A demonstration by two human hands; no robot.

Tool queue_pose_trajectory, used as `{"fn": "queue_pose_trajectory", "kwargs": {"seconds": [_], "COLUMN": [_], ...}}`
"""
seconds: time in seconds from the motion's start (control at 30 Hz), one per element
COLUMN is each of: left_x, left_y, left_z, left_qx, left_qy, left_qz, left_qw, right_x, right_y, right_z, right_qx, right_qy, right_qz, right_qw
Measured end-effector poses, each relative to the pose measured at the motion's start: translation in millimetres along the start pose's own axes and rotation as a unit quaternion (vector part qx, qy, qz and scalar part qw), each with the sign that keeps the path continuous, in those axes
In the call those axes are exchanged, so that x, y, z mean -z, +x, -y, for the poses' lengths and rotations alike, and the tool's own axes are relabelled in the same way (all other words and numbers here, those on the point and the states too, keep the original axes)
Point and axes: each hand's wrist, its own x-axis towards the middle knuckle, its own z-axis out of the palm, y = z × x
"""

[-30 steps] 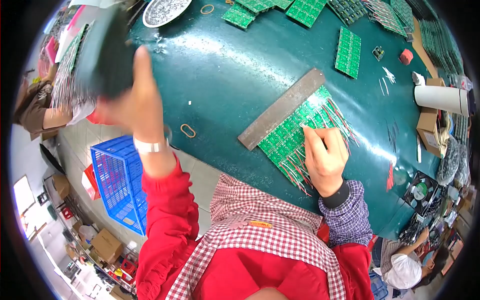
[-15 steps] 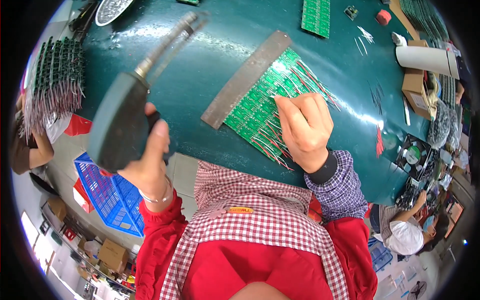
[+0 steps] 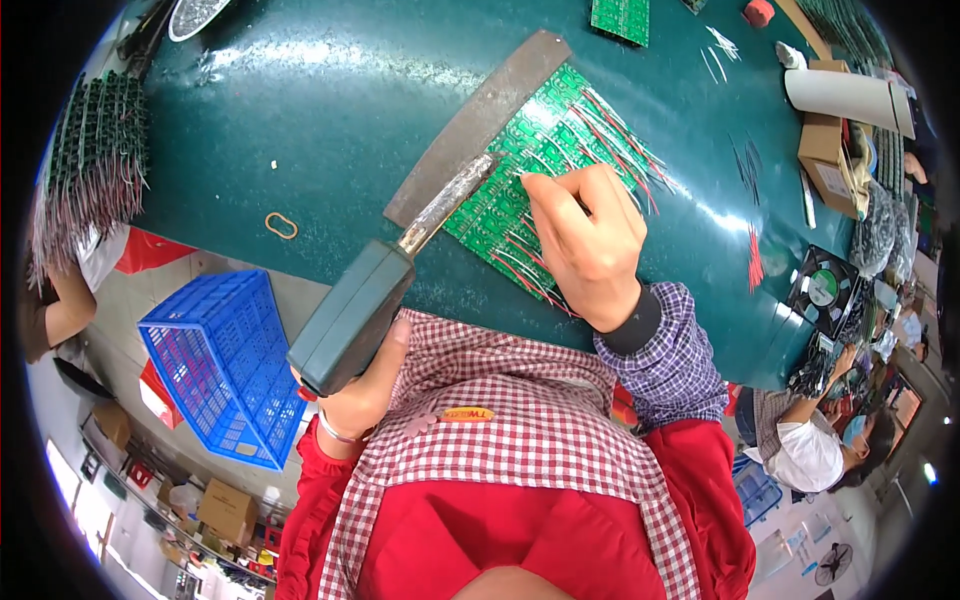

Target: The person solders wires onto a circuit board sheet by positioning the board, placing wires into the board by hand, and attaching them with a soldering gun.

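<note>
My left hand (image 3: 368, 392) is wrapped round the dark green handle of a soldering gun (image 3: 350, 315). The gun's metal front end reaches over the left edge of a green circuit board panel (image 3: 472, 222), close to the fingertips of my right hand (image 3: 598, 245). Those fingers are pinched on a thin white wire, of which only the end shows at the board. Rows of red and white wires (image 3: 610, 140) stick out from the panel. A flat grey metal bar (image 3: 490, 110) lies along the panel's far left edge. My right palm covers part of the panel.
Loose red wires (image 3: 755, 262), dark wires (image 3: 750, 178) and white wires (image 3: 724, 42) lie to the right, near a black fan (image 3: 826, 290). Another green panel (image 3: 620, 18) lies at the far side. A rubber band (image 3: 281, 226) is at left. A blue crate (image 3: 225, 365) stands below the table edge.
The soldering gun has swung down and to the right in my left hand, from above the table to the panel. My right hand keeps its pinch at the board. The view has shifted slightly.
</note>
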Motion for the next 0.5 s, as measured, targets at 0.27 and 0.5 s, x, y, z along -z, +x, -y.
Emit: {"fn": "queue_pose_trajectory", "kwargs": {"seconds": [0.27,0.5], "left_x": [1.9,-1.8], "left_y": [0.1,3.6], "left_z": [4.1,6.4], "left_qx": [0.014,-0.035], "left_qy": [0.031,0.050], "left_qz": [0.018,0.005], "left_qw": [0.999,0.998], "right_x": [-2.2,-1.7], "right_y": [0.6,1.1], "right_z": [1.1,3.0], "right_qx": [-0.003,-0.008], "right_qy": [-0.002,0.000], "right_qz": [0.007,0.007], "right_qw": [1.000,1.000]}}
